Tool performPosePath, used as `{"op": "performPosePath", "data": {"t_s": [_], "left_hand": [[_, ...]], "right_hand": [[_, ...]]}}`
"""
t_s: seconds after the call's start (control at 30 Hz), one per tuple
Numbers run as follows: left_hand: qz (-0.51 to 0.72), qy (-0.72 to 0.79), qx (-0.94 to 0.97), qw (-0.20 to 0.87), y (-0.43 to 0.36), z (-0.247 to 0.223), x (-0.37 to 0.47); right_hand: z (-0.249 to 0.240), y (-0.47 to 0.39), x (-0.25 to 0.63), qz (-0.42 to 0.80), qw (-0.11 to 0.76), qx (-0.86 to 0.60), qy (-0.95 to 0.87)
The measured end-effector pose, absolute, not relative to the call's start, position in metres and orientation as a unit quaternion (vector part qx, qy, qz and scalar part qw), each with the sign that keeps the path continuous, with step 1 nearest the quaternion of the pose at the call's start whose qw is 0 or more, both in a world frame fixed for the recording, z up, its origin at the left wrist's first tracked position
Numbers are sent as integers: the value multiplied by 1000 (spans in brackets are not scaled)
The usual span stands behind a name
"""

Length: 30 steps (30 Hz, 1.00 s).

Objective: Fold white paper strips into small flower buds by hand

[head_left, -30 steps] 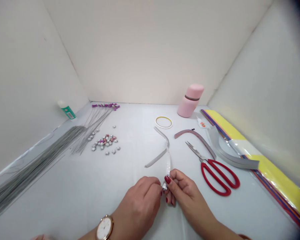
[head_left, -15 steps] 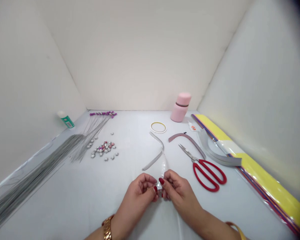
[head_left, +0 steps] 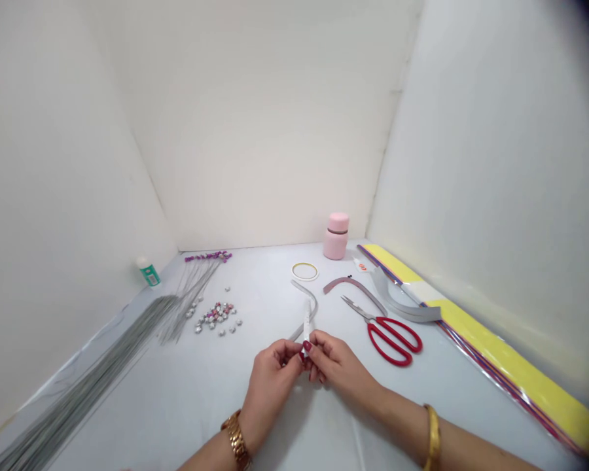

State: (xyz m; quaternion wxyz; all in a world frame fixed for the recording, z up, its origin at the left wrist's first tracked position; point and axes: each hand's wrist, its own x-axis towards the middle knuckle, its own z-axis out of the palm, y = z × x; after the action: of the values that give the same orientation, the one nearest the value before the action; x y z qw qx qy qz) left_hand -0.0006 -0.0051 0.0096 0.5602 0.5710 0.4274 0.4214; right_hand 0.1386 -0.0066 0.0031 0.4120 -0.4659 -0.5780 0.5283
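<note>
A narrow silvery paper strip (head_left: 307,320) stands up between my hands, its lower end pinched in the fingertips. My left hand (head_left: 275,376) is closed on that end from the left, thumb against the fingers. From the other side my right hand (head_left: 336,363) pinches the same strip, its thumb nearly touching the left one. The folded part is mostly covered by the fingers. Just beyond lies a curved grey strip (head_left: 315,302) on the table. Red-handled scissors (head_left: 392,340) rest to the right, with their blades pointing away to the left.
Small folded paper stars (head_left: 218,315) lie at left, beside a bundle of grey wires (head_left: 103,356) and purple-topped stems (head_left: 209,257). Farther back are a tape ring (head_left: 305,271), a pink flask (head_left: 336,237) and a green-labelled bottle (head_left: 148,273). Grey strips (head_left: 407,311) and yellow sheets (head_left: 495,347) lie right.
The view has shifted, so the table items appear moved. My hands have stayed together on the strip, whose free part now points straighter up.
</note>
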Motion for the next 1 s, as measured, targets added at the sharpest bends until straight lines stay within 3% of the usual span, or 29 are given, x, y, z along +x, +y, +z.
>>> {"op": "performPosePath", "data": {"t_s": [0.17,0.5,0.67,1.0], "left_hand": [[387,436,624,520,-5,8,-18],[353,429,569,606,5,-7,-42],[346,428,620,559,4,-11,-45],[323,492,638,497,3,-8,-42]], "right_hand": [[10,-1,130,548,413,-451,-570],[-10,8,109,591,419,-445,-527],[-17,9,108,607,416,-454,-502],[-15,3,107,499,443,-501,-551]]}}
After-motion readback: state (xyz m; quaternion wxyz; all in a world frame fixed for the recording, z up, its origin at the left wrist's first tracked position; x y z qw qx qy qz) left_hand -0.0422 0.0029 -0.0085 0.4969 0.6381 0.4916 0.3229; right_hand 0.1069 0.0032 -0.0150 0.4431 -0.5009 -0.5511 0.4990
